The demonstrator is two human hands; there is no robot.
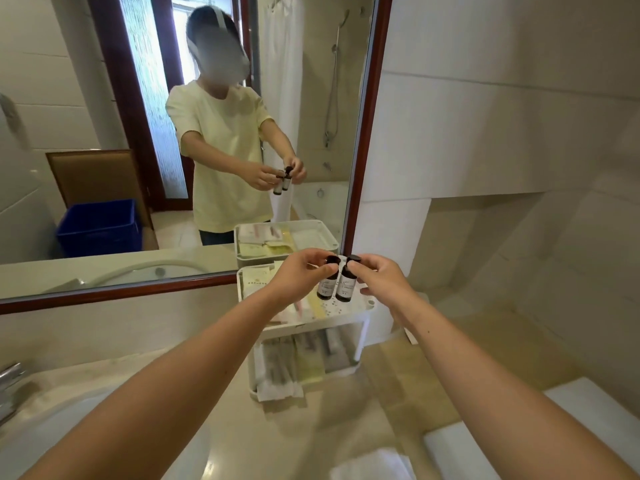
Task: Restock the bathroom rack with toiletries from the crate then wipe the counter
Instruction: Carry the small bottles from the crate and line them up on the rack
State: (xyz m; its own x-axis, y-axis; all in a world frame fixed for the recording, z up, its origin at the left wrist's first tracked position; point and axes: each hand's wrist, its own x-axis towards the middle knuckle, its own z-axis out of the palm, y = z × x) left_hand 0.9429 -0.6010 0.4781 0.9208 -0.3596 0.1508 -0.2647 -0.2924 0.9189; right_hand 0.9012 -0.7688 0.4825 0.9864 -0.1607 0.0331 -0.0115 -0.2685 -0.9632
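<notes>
Gripping a small dark bottle each, the left hand and right hand meet over the top shelf of the white rack, which stands at the back edge of the counter against the mirror frame. The fingers of each hand are clamped round a black cap, so the left bottle and right bottle hang upright, touching side by side just above the shelf's right half. Each bottle has a pale label with dark print, too blurred to read. Flat packets lie on the left of the top shelf, one with a line of small print that cannot be made out; more packets fill the lower shelf. The mirror shows a blue crate on the floor behind the person. A sink and tap sit at the counter's near left, and a white towel lies at its near right edge.
</notes>
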